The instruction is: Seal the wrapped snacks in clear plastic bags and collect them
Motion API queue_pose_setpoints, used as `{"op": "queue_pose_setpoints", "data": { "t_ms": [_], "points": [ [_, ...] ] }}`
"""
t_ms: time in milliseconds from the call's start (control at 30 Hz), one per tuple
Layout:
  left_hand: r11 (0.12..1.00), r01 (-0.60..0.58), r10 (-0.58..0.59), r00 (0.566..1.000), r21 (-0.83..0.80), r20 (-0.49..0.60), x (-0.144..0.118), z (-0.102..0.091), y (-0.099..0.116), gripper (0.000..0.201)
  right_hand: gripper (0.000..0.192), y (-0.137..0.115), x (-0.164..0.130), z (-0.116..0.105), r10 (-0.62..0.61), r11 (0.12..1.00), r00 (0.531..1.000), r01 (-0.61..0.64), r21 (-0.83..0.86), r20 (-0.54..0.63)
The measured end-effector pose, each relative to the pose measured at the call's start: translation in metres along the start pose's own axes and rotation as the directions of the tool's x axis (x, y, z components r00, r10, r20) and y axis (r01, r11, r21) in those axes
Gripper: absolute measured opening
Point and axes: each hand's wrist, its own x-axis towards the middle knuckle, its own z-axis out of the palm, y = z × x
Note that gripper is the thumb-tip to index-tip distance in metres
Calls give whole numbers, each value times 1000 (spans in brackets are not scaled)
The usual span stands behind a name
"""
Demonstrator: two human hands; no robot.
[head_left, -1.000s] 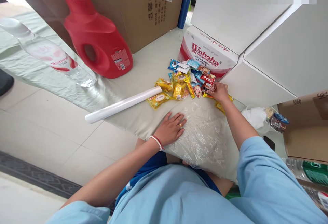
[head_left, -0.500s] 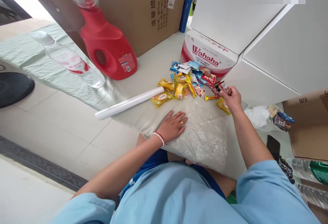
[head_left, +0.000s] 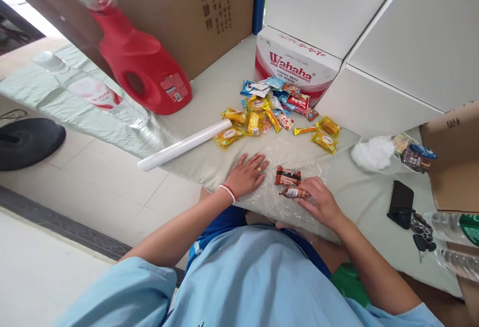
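A red detergent jug [head_left: 144, 70] stands at about ten o'clock from the hands, with a clear water bottle [head_left: 93, 92] lying beside it and a big cardboard box [head_left: 168, 8] behind. A white roll [head_left: 185, 144] lies slantwise at the table's edge, just left of the left hand. At twelve o'clock sits a heap of snack packets [head_left: 269, 112], yellow, blue and red, in front of a Wahaha carton [head_left: 295, 65]. Off at three o'clock are a white bag [head_left: 374, 153], a black phone [head_left: 401, 203] and some keys [head_left: 421, 227].

Nothing lies between the hands and the clear plastic sheet [head_left: 284, 202] spread over the pale cloth. The left hand [head_left: 247, 173] rests flat on the sheet's left edge, fingers spread, pressing it down. The right hand [head_left: 318, 202] pinches a small brown wrapped snack [head_left: 294, 193] between its fingertips, low over the sheet. Just above that, at twelve o'clock from it, a second brown-and-red packet [head_left: 288, 176] lies flat on the plastic, close to the held one though I cannot tell whether they touch.
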Motion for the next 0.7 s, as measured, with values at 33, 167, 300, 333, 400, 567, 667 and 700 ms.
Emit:
{"op": "queue_pose_setpoints", "data": {
  "t_ms": [33, 167, 300, 333, 400, 567, 667, 700],
  "points": [
    [1000, 7, -7, 1000, 7, 0, 0, 1, 1, 52, 30, 0, 1, -5, 98, 993, 995, -97, 68, -22],
    [999, 24, -23, 1000, 46, -12, 1, 5, 3, 53, 46, 7, 21, -7, 301, 932, 954, -296, 208, 8],
    [998, 24, -23, 1000, 66, -18, 0, 6, 2, 52, 40, 9, 42, 15, 275, 959, 960, -269, -92, 57],
    [997, 20, -19, 1000, 69, -13, -1, 5, 1, 52, 42, 7, 45, 19, 269, 951, 962, -258, -169, 46],
    [997, 5, -6, 1000, 76, 9, -2, 3, -1, 53, 52, -1, 49, 24, 228, 944, 973, -212, -255, 34],
    [995, 14, -21, 997, 99, 68, -9, -2, -1, 55, 63, -12, 51, 29, 251, 920, 956, -187, -344, 153],
    [993, 56, -62, 996, 107, 57, -18, -3, 3, 55, 60, -3, 46, 33, 263, 940, 944, -205, -272, 198],
    [992, 67, -73, 996, 109, 45, -22, -3, 5, 55, 64, 0, 44, 34, 245, 954, 947, -198, -223, 207]
  ]
}}
